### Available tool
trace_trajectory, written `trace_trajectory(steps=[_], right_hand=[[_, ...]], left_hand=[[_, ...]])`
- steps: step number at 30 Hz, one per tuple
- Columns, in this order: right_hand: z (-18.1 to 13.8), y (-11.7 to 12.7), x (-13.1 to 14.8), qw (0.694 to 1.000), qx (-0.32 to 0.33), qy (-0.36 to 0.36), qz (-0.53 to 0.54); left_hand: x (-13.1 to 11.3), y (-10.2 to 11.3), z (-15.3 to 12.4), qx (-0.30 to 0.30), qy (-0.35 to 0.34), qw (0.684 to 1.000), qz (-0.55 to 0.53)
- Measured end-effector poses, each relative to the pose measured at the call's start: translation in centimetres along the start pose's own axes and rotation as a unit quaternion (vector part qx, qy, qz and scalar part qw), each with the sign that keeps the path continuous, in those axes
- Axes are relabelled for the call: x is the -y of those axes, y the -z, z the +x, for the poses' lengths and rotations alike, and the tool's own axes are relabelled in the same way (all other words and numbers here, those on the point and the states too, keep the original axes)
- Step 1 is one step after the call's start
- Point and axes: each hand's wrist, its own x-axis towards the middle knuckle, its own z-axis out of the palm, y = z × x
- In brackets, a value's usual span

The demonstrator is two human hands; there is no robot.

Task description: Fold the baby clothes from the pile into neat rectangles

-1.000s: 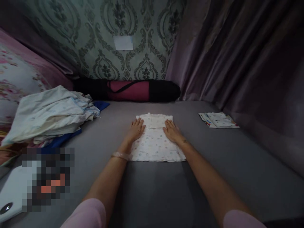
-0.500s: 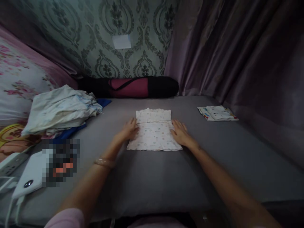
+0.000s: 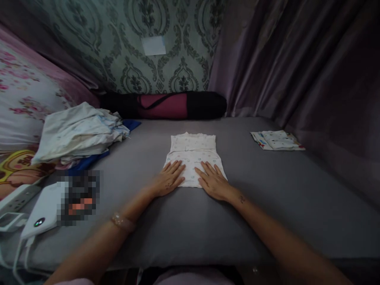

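A white cloth garment [image 3: 194, 152] with a small faint print lies folded on the grey bed surface, its far part turned over into a band. My left hand [image 3: 168, 179] rests flat on its near left corner, fingers spread. On the near right corner lies my right hand [image 3: 214, 181], also flat with its fingers apart. Neither hand grips the cloth; the palms cover the garment's near corners.
To the right lies a folded printed cloth [image 3: 278, 140]. A heap of pale clothes [image 3: 80, 128] sits at left, behind a white power bank [image 3: 44, 213] with cables and a power strip [image 3: 19, 198]. Along the wall stretches a black and maroon rolled bag [image 3: 163, 105].
Both hands have moved from the garment's side edges inward and nearer to me, onto its near part. The garment stays in place with its far band folded.
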Motion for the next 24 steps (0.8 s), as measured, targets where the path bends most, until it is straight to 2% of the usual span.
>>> trace_trajectory(steps=[6,9,13,20,24], right_hand=[[-3.5,1.3,-1.6,0.998,0.025,0.063,0.007],[-5.3,1.7,-2.4,0.997,0.035,0.062,0.016],[-7.6,1.7,-4.0,0.997,0.033,0.049,0.041],[-9.6,0.3,-7.6,0.991,-0.086,0.046,0.095],[-9.1,0.1,-8.6,0.985,-0.11,0.084,0.098]], left_hand=[[0.8,1.7,-2.9,0.052,-0.009,0.998,-0.037],[1.3,2.3,-4.5,0.07,-0.013,0.996,-0.051],[2.1,2.8,-6.6,0.059,-0.023,0.996,-0.061],[3.7,2.4,-8.1,0.02,-0.025,0.995,-0.097],[4.7,2.0,-7.8,0.023,-0.029,0.992,-0.124]])
